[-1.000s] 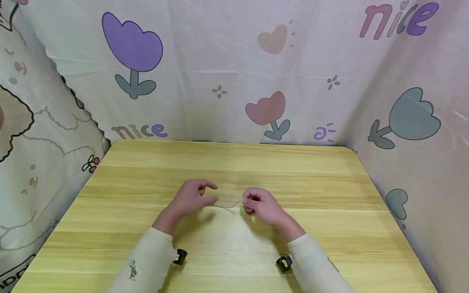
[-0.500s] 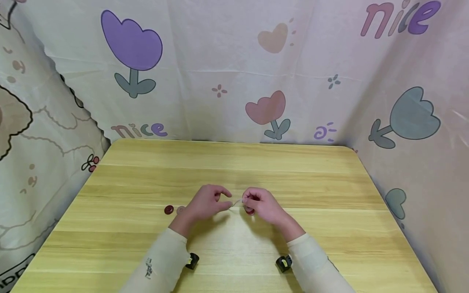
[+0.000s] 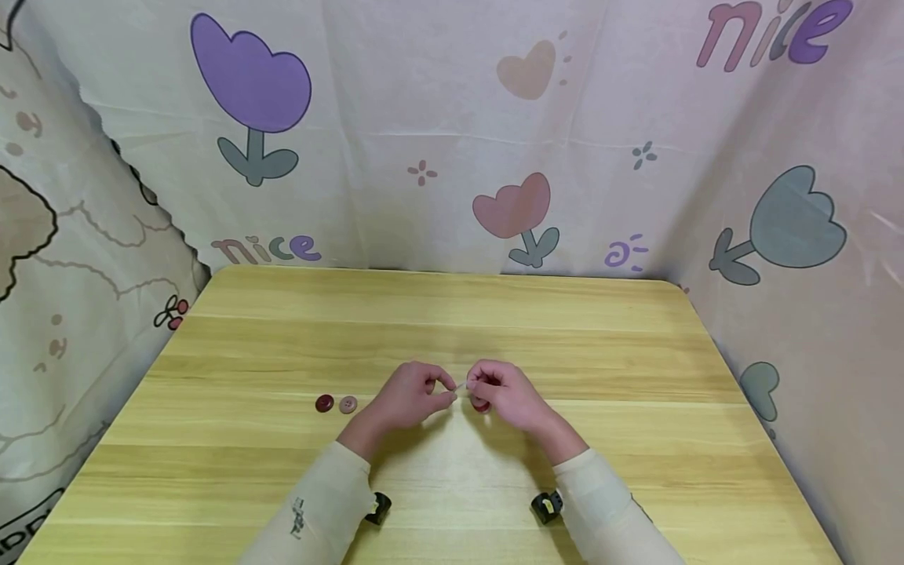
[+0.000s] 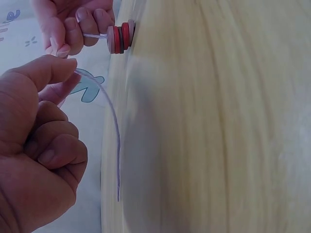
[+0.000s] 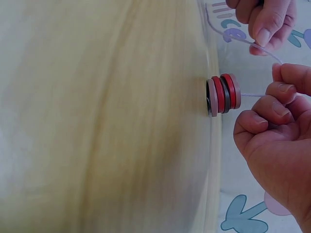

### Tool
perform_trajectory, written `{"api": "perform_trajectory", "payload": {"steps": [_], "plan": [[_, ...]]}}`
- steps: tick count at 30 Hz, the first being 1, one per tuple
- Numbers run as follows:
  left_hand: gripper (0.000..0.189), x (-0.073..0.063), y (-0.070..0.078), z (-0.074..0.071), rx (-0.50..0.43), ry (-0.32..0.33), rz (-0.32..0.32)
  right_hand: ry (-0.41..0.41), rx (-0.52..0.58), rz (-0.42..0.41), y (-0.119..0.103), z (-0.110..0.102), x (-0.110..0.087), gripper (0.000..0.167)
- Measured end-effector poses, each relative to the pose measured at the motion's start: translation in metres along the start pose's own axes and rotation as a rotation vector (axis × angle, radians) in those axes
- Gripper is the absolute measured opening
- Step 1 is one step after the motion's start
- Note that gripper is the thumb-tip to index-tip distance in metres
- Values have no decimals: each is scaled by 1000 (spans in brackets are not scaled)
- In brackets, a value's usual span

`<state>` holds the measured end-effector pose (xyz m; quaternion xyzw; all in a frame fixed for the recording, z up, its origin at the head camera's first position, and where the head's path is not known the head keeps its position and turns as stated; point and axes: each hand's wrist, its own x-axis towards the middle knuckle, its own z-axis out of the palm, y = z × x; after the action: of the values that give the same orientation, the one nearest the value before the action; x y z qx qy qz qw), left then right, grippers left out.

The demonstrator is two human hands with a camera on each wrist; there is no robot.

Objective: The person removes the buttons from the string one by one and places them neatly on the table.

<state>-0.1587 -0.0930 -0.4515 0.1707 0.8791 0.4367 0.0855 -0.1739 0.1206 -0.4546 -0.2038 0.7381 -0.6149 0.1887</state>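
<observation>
My left hand point(image 3: 417, 396) pinches a thin whitish cord point(image 4: 114, 121) between thumb and index finger. The cord's loose end hangs from those fingertips in the left wrist view. Close on the right, my right hand point(image 3: 508, 396) also pinches the cord, its other fingers curled inward. Below the right hand's fingers a stack of buttons point(image 5: 223, 94) in red, dark and dusty pink is strung on the cord, face against face. In the head view most of this stack is hidden behind the right hand. The fingertips of both hands nearly meet.
On the wooden table point(image 3: 452, 314), left of my left forearm, lie a dark red button point(image 3: 324, 403) and a dusty-pink button point(image 3: 348, 405) side by side. A printed curtain point(image 3: 395, 94) stands behind the table and along its sides.
My left hand has moved right along the cord toward the right hand and its fingertips have closed together. The two loose buttons have come into sight. The right hand has stayed in place.
</observation>
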Motion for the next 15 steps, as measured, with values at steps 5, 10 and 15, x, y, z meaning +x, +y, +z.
{"api": "perform_trajectory", "payload": {"steps": [5,10,15], "plan": [[7,1,-1,2,-12,-3,10,-1,-12,-15,3,-1,0,14],[7,1,-1,4,-14,-7,13,0,-20,-14,-2,-1,-1,14],[5,2,0,6,3,7,25,8,-21,-13,-3,-1,-2,13]]}}
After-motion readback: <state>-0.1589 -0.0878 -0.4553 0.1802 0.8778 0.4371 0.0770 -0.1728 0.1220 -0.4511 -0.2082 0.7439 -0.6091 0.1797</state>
